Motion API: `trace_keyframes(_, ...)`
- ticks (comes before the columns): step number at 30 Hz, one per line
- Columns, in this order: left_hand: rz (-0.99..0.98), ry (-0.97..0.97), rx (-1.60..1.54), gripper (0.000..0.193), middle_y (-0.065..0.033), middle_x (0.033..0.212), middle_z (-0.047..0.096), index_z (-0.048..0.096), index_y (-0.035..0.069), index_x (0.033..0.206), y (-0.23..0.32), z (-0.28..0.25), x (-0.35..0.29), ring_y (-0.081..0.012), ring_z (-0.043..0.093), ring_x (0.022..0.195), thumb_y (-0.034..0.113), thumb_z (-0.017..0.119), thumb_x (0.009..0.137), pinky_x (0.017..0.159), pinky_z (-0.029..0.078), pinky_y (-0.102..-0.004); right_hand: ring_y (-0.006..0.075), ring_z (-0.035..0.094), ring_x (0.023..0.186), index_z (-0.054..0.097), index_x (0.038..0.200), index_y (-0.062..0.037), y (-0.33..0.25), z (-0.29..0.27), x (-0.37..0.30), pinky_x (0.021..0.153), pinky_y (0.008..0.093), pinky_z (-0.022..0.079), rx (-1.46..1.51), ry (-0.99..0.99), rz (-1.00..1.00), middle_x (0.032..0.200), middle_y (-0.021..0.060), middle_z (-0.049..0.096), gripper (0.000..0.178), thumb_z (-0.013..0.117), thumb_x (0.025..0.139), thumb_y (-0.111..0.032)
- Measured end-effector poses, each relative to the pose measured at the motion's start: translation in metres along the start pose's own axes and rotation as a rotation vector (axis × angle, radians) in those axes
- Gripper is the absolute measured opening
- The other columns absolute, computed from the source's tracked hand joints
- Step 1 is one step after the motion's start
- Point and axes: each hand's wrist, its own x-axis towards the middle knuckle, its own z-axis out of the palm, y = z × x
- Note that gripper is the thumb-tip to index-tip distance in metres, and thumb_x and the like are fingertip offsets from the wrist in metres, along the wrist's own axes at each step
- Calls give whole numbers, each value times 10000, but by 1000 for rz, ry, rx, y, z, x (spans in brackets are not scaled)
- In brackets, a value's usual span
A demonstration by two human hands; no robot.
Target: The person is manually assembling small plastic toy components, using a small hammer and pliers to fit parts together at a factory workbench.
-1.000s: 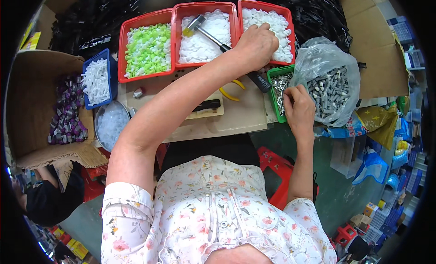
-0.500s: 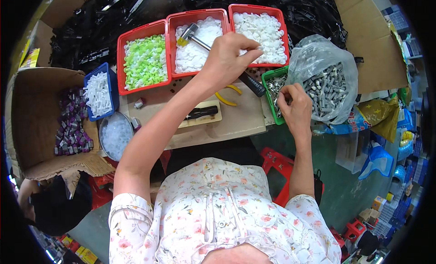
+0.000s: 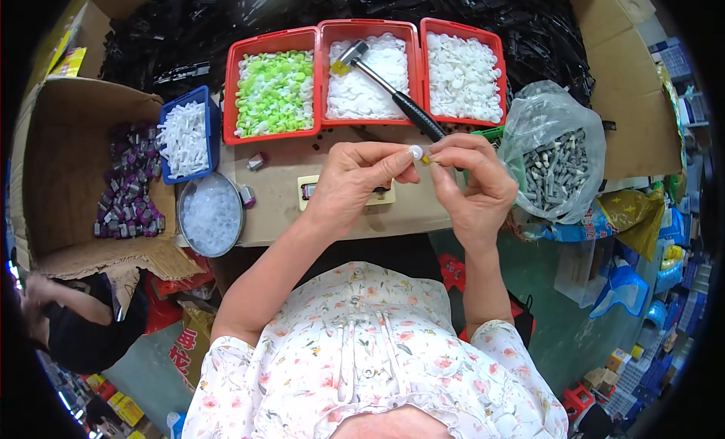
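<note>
Close together over the front of the workbench, my two hands meet at a small white round plastic piece [image 3: 416, 152]. My left hand [image 3: 351, 182] pinches that piece between thumb and forefinger. My right hand [image 3: 476, 184] is closed at the fingertips just beside it; whatever it grips is too small to make out, and a bit of yellow shows there. Beneath my left hand lies a cream holder [image 3: 384, 200] with a dark part, mostly covered. A hammer [image 3: 389, 88] with a black grip rests across the middle red bin [image 3: 368, 122], its handle end behind my right fingers.
Red bins hold green-and-white pieces [image 3: 276, 92] and white pieces [image 3: 462, 77]. At left are a blue bin [image 3: 186, 137], a round bowl [image 3: 210, 216] and a cardboard box [image 3: 68, 175]. A clear bag [image 3: 555, 152] of grey parts sits at right, by a green tray [image 3: 495, 133].
My left hand has come back from the white-piece bins with a white round piece. My right hand has left the green tray and moved left to meet it. The head view has shifted.
</note>
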Motion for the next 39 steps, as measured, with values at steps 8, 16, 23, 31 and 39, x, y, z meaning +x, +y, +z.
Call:
trace_keyframes(8,31,20,-61,212,-69,890,729,735,-15,1087,-6,-3,-9,-106,657,808,141,680,954,739,499,-238,175,651,868,715,933,13,5,11,-2,770,280,508,-65,17,-40,962,104,671,194,727,760,100)
trace_keyframes(16,18,49,-56,201,-61,855,718,739,-18,1062,-9,0,-9,-97,653,792,136,694,941,733,501,-240,199,660,826,706,926,23,10,9,-6,730,288,520,-339,-25,-183,947,112,666,206,732,745,119)
trace_keyframes(23,-131,20,-142,202,-49,774,686,731,-1,930,-9,-7,-10,-89,598,690,190,671,956,644,449,-238,211,672,809,692,926,16,12,7,-7,706,303,530,-292,-77,-125,947,123,681,214,761,736,85)
trace_keyframes(31,-114,146,-30,232,-44,722,670,740,14,870,-9,-11,-27,-88,592,671,216,665,958,651,452,-235,271,677,808,688,956,4,14,15,-12,720,335,529,-404,-170,-320,950,116,696,244,777,736,59)
trace_keyframes(39,209,227,370,207,-46,822,689,744,-10,1048,-7,-19,-43,-100,621,765,111,742,880,729,488,-239,272,674,816,663,917,-7,8,26,-11,709,353,512,-374,-203,-307,921,113,684,196,746,750,56)
